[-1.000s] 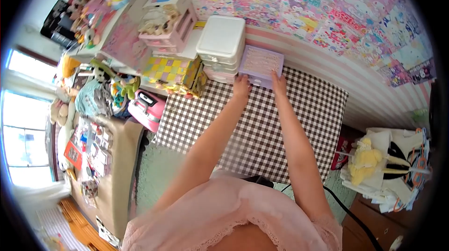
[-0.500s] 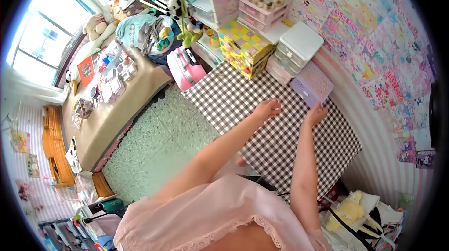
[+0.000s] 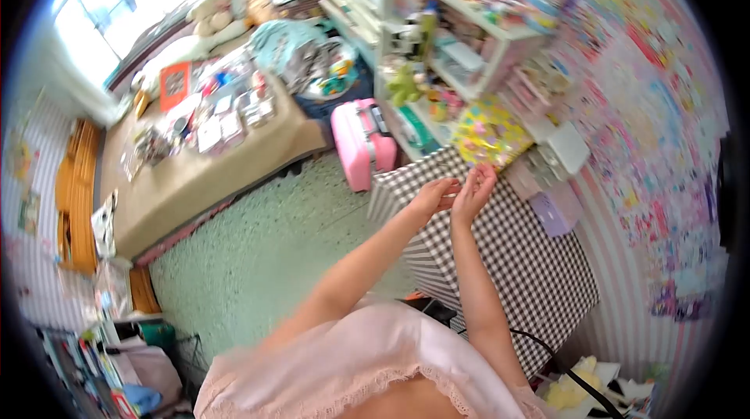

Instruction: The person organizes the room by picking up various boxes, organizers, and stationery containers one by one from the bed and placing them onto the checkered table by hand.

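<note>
Off left, a bed strewn with small items and, on green floor, a pink suitcase. Holds the left hand and right hand close together over a checked cloth, with fingers loosely bent and parted. Has a yellow patterned box just beyond the right fingertips; cannot tell whether touching. Farther along the cloth, by the striped wall: white-lidded drawers beside a lilac box.

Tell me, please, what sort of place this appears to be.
Most likely a bedroom: there is what looks like a bed near a bright window, with a plush bear between them, and colourful posters on the opposite side.
</note>
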Demonstrator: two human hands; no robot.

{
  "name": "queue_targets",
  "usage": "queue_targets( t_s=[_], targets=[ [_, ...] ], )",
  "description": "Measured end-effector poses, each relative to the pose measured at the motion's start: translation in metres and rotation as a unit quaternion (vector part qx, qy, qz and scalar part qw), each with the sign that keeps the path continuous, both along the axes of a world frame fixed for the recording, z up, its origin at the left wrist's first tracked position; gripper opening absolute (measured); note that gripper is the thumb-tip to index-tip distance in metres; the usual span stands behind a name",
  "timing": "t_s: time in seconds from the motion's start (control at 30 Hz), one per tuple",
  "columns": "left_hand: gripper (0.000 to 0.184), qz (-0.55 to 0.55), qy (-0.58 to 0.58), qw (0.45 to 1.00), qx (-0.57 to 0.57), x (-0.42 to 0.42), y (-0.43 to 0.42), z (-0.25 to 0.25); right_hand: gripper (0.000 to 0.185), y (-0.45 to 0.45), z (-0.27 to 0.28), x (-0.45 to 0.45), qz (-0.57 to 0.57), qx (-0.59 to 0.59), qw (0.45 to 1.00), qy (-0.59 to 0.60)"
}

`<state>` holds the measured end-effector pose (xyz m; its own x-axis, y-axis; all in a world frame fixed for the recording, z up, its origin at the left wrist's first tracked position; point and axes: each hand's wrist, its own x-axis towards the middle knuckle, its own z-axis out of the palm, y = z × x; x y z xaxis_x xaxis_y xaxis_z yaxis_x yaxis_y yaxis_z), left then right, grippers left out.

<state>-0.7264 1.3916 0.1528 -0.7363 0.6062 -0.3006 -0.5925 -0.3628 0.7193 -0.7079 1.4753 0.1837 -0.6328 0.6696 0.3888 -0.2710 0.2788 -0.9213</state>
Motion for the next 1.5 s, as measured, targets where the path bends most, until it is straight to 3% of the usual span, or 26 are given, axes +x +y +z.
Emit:
queue_targets(
  t_s=[0.17,0.2,0.27,0.4,0.63,0.97,1.07,1.1,1.17,1.33,1.5],
  targets=[
    [0.026,0.153,0.071,0.985,-0.026,-0.025,-0.157,0.022,0.026,-0.171,-0.012,-0.039,0.191,0.016,0.981,-0.022],
    [0.024,0.217,0.025,0.975,-0.039,-0.028,-0.185,0.021,0.024,-0.203,-0.008,-0.042,0.224,0.014,0.974,-0.043],
    [0.023,0.23,0.021,0.973,-0.022,-0.04,-0.248,0.001,0.024,-0.26,-0.018,-0.057,0.269,0.028,0.963,-0.017],
    [0.021,0.36,-0.003,0.932,-0.033,-0.041,-0.337,0.003,0.025,-0.352,-0.029,-0.076,0.394,0.029,0.917,-0.059],
    [0.021,0.454,-0.058,0.888,-0.043,-0.055,-0.462,-0.018,0.025,-0.477,-0.04,-0.115,0.537,0.036,0.837,-0.099],
    [0.021,0.517,-0.101,0.848,-0.062,-0.147,-0.66,-0.022,0.023,-0.679,-0.045,-0.235,0.616,0.081,0.77,-0.145],
    [0.021,0.535,-0.062,0.841,-0.05,-0.153,-0.721,-0.036,0.024,-0.749,-0.057,-0.266,0.645,0.114,0.747,-0.115],
    [0.021,0.56,-0.07,0.824,-0.044,-0.153,-0.736,-0.03,0.026,-0.768,-0.044,-0.268,0.684,0.081,0.703,-0.178],
    [0.023,0.607,-0.093,0.788,-0.036,-0.16,-0.775,-0.022,0.028,-0.817,-0.058,-0.277,0.712,0.095,0.675,-0.172],
    [0.027,0.626,-0.118,0.769,-0.058,-0.167,-0.89,-0.052,0.032,-0.924,-0.087,-0.296,0.758,0.069,0.606,-0.231],
    [0.032,0.548,-0.164,0.813,-0.105,-0.198,-1.017,-0.082,0.034,-1.03,-0.132,-0.344,0.71,0.169,0.637,-0.25]
  ],
)
